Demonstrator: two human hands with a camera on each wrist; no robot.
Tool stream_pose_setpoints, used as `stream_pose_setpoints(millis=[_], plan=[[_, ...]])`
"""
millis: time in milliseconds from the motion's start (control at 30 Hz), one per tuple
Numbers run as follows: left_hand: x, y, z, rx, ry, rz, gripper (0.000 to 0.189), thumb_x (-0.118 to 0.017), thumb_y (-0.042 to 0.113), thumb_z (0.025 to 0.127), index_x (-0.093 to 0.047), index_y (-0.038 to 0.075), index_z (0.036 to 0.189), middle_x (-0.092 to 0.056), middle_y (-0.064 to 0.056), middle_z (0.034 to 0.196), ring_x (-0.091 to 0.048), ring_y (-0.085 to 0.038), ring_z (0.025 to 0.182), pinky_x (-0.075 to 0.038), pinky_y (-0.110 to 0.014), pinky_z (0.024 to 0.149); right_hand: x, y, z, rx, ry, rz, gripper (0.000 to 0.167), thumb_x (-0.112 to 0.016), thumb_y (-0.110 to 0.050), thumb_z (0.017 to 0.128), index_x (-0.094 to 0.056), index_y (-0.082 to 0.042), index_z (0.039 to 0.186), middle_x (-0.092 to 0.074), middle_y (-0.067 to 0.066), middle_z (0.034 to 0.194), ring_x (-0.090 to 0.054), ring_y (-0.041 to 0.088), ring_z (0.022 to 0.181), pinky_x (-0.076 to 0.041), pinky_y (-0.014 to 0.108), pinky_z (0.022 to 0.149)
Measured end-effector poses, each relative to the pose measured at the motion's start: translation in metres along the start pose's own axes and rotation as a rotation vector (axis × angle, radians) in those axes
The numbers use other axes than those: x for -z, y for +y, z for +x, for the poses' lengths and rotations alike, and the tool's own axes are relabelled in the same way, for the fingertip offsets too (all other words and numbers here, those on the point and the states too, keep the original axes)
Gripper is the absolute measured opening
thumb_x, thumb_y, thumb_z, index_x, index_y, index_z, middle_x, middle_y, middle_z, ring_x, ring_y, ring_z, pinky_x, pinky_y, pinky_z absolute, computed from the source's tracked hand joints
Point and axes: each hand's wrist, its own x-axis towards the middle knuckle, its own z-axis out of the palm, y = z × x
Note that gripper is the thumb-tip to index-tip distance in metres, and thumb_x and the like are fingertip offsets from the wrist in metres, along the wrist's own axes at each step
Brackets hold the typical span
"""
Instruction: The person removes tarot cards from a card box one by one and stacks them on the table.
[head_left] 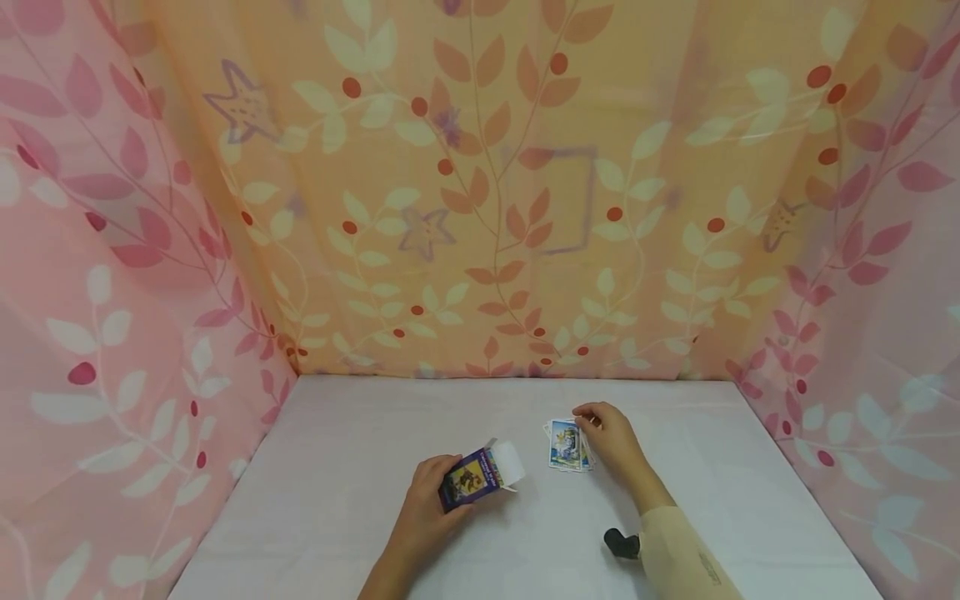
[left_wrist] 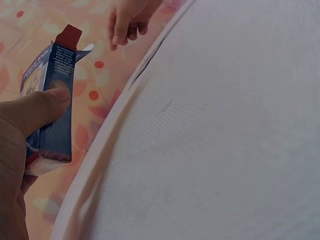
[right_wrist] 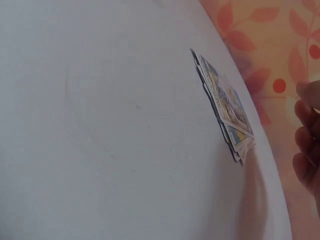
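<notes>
In the head view my left hand (head_left: 431,504) grips a small dark blue card box (head_left: 469,481), its white top flap standing open toward the right. The left wrist view shows my thumb pressed along the side of this box (left_wrist: 59,110); a clear wrap shows at its lower end. A loose pile of picture cards (head_left: 565,444) lies on the table, its edges uneven. Just above the right side of the pile is my right hand (head_left: 609,433), fingers loosely bent. In the right wrist view these fingers (right_wrist: 306,137) are apart from the cards (right_wrist: 227,105) and hold nothing visible.
A white cloth covers the table (head_left: 360,433). Patterned curtains hang behind it (head_left: 480,275) and at both sides. A black device (head_left: 621,543) juts from the right wrist, beside the beige sleeve (head_left: 682,554).
</notes>
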Motion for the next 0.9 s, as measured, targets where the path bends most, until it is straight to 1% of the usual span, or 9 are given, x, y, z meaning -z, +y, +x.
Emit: stream_pose_setpoints(millis=[200, 400, 667, 767, 900], plan=[[0.000, 0.000, 0.000, 0.000, -0.010, 0.002, 0.082, -0.096, 0.027, 0.069, -0.057, 0.022, 0.141, -0.056, 0.010, 0.135, -0.050, -0.011, 0.128, -0.049, -0.044, 0.109, 0.001, -0.014, -0.016, 0.045, 0.056, 0.012, 0.015, -0.071, -0.015, 0.097, -0.074, -0.012, 0.111, -0.066, 0.000, 0.098, -0.056, 0.016, 0.091, -0.046, 0.029, 0.076], [0.000, 0.002, 0.001, 0.000, -0.008, -0.002, 0.080, -0.096, 0.026, 0.069, -0.058, 0.020, 0.139, -0.057, 0.008, 0.134, -0.051, -0.013, 0.127, -0.049, -0.044, 0.108, 0.001, -0.028, -0.032, 0.085, 0.097, 0.032, 0.013, -0.073, -0.012, 0.095, -0.075, -0.012, 0.108, -0.067, 0.000, 0.095, -0.057, 0.014, 0.088, -0.047, 0.026, 0.074], [0.000, 0.002, 0.000, 0.012, -0.014, 0.005, 0.081, -0.096, 0.026, 0.068, -0.058, 0.021, 0.139, -0.057, 0.008, 0.135, -0.051, -0.013, 0.127, -0.049, -0.044, 0.108, -0.007, -0.039, -0.055, 0.173, 0.187, 0.080, 0.013, -0.077, -0.010, 0.090, -0.075, -0.012, 0.104, -0.067, -0.003, 0.090, -0.055, 0.007, 0.081, -0.045, 0.022, 0.067], [-0.001, 0.001, -0.001, -0.012, -0.003, 0.020, 0.082, -0.096, 0.026, 0.068, -0.058, 0.020, 0.140, -0.058, 0.006, 0.135, -0.052, -0.015, 0.126, -0.049, -0.043, 0.107, -0.009, -0.041, -0.065, 0.179, 0.205, 0.093, 0.013, -0.078, -0.010, 0.090, -0.076, -0.012, 0.102, -0.067, -0.005, 0.088, -0.056, 0.006, 0.080, -0.046, 0.022, 0.067], [-0.001, 0.000, 0.000, -0.042, 0.012, 0.031, 0.084, -0.097, 0.026, 0.066, -0.058, 0.019, 0.140, -0.058, 0.005, 0.135, -0.052, -0.016, 0.126, -0.050, -0.042, 0.107, -0.009, -0.048, -0.073, 0.151, 0.204, 0.127, 0.013, -0.078, -0.011, 0.090, -0.076, -0.014, 0.103, -0.067, -0.007, 0.089, -0.056, 0.007, 0.082, -0.045, 0.022, 0.068]])
